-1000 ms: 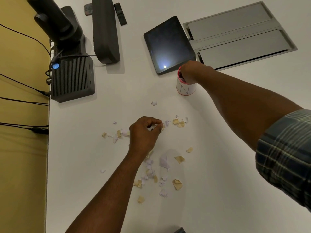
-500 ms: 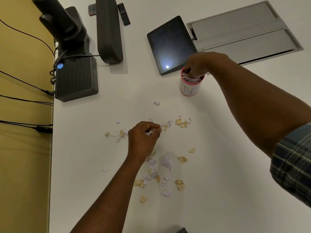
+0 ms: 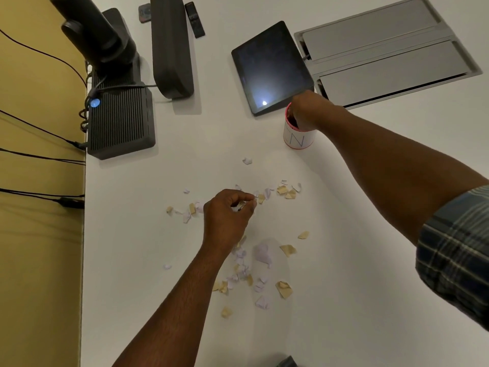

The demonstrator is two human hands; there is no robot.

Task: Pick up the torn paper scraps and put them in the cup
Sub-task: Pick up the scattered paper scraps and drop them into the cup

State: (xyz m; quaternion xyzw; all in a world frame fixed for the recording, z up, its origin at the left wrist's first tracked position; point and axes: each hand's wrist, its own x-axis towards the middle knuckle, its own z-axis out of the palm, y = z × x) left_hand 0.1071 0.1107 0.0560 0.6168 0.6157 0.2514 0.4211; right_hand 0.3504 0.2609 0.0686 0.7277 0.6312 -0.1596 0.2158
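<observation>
- At the far left, a ribbed black box (image 3: pixel 120 123) with a small blue light is set at the edge of the white table (image 3: pixel 344 300).
- Near the middle, the left hand (image 3: pixel 227 215) is curled, and white paper bits are pinched between thumb and fingertips.
- Torn paper scraps (image 3: pixel 260 254), white and tan, are scattered on the table around and below that hand.
- A dark tablet (image 3: pixel 270 67) is propped beyond.
- To the right, the cup (image 3: pixel 297 136), white with a red rim, stands upright; the right hand (image 3: pixel 308 109) is dipped into its mouth, its grip hidden.
</observation>
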